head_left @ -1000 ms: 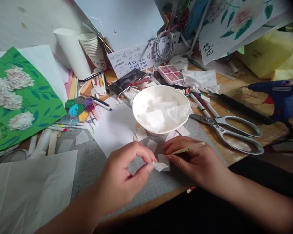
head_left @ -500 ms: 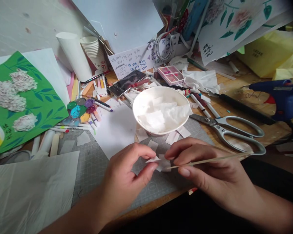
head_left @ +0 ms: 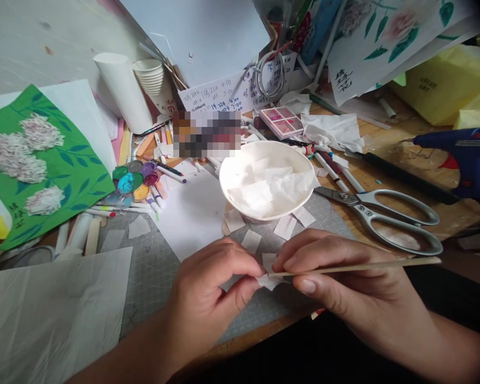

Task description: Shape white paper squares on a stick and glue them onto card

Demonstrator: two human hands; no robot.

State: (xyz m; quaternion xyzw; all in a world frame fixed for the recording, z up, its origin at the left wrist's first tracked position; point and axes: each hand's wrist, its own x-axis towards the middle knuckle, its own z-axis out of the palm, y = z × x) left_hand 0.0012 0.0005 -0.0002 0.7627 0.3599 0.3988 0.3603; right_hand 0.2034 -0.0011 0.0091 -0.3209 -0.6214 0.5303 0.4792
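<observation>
My left hand [head_left: 216,293] is closed, pinching a small piece of white tissue paper [head_left: 269,281] between thumb and forefinger. Between the thumb and fingers of my right hand [head_left: 336,277] lies a thin wooden stick [head_left: 356,266]. The stick's narrow tip meets the tissue at my left fingertips, and its other end points right. Just beyond both hands stands a white paper bowl [head_left: 267,210] holding several loose tissue pieces [head_left: 276,184]. More cut paper squares [head_left: 251,241] lie on the grey cutting mat [head_left: 144,288] around the bowl's base.
Large scissors [head_left: 392,213] lie right of the bowl, near a blue glue gun [head_left: 464,160]. A green picture with tissue flowers [head_left: 76,181] leans at the left. Paint pots [head_left: 134,181], paper cups [head_left: 152,85] and markers crowd the back. A tissue sheet [head_left: 60,304] covers the front left.
The stick's tip has moved left onto the tissue at my left fingertips, and the tissue now bends around it. The stick lies more level. The view has shifted slightly.
</observation>
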